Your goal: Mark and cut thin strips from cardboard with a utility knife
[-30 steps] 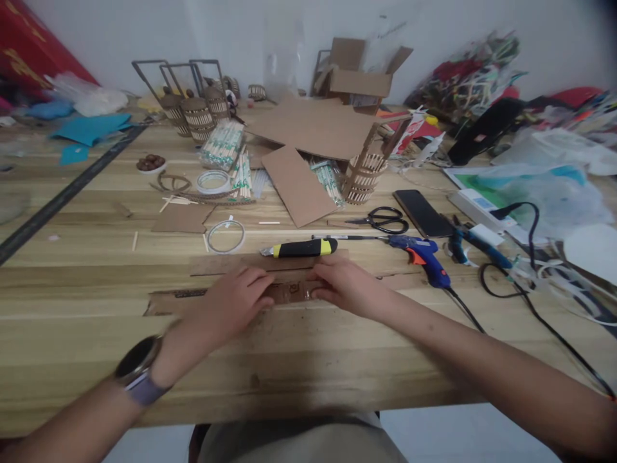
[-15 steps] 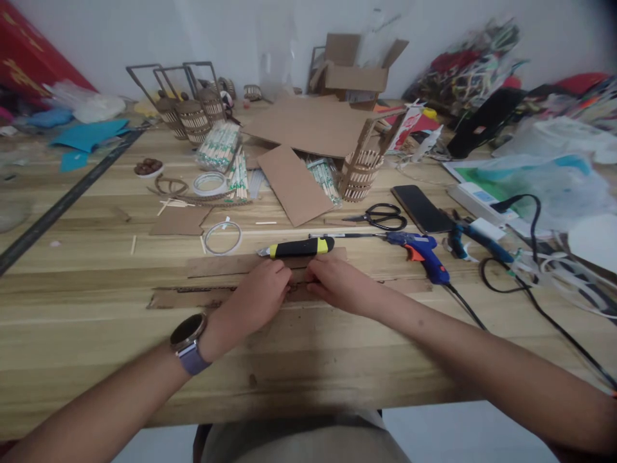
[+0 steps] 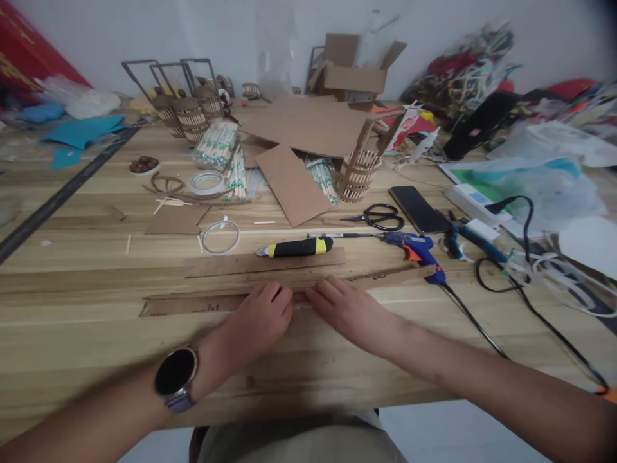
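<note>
Take twelve o'clock as straight away from you. The long strip [image 3: 178, 305] begins at nine o'clock from your left hand [image 3: 265, 315], flat on the table [image 3: 87, 334]. Its left run has its long axis close to the nine-to-three line. Your left wrist carries a watch [image 3: 176, 372]. The tape ring [image 3: 238, 239] lies at eleven o'clock from the left hand, apart from it. The short strip [image 3: 222, 267] lies at twelve o'clock, near the left knuckles and roughly parallel to the long strip.

Your left hand grasps the long strip with curled fingers; the thumb is hidden. The knife [image 3: 294, 247] lies across the short strip, at twelve o'clock from the gap between your hands, blade end toward nine. Neither hand is clearly nearer to it.

Your right hand [image 3: 349, 312] grasps the long strip just beside the left, fingertips bent down onto it. From there, the right run heads between two and three o'clock, angled slightly away from you. Whether the strip is creased between the hands cannot be told.

The scissors [image 3: 369, 219] and phone [image 3: 418, 209] lie near one o'clock from the right hand; the glue gun [image 3: 405, 240] lies between one and two.
</note>
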The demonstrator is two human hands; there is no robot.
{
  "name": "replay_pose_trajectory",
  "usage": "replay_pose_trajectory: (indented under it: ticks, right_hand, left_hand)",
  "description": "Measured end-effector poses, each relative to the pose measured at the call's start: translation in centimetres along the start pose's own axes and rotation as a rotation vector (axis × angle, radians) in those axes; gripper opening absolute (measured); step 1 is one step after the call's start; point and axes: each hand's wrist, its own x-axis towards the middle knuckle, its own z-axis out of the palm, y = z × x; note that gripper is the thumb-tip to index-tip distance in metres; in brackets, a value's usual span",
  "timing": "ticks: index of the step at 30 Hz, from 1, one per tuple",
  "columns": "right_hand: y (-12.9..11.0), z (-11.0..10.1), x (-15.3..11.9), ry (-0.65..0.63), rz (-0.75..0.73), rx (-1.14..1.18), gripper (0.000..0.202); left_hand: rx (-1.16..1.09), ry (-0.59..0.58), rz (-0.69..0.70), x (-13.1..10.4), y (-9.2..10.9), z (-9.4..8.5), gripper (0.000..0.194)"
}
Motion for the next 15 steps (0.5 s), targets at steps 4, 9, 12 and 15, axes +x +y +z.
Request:
replay_pose_trajectory:
  ticks: [4, 9, 12, 15]
  right_hand:
    - [3.8, -1.0, -0.7, -0.020, 0.102, 0.197, 0.021]
    - [6.2, -1.6, -1.4, -0.078, 0.181, 0.455, 0.016]
    - [5.6, -1.4, -0.8, -0.088, 0.203, 0.529, 0.013]
    - [4.6, -1.2, 0.6, -0.108, 0.208, 0.568, 0.011]
  left_hand:
    - [-0.069, -0.047, -0.030, 0.4, -0.8, -0.4, 0.013]
    - [-0.107, -0.070, -0.045, -1.1, -2.3, 0.0, 0.016]
    - [-0.148, -0.078, -0.098, -1.5, -3.2, -0.1, 0.009]
    - [-0.226, -0.094, -0.145, -0.4, -3.1, -0.5, 0.004]
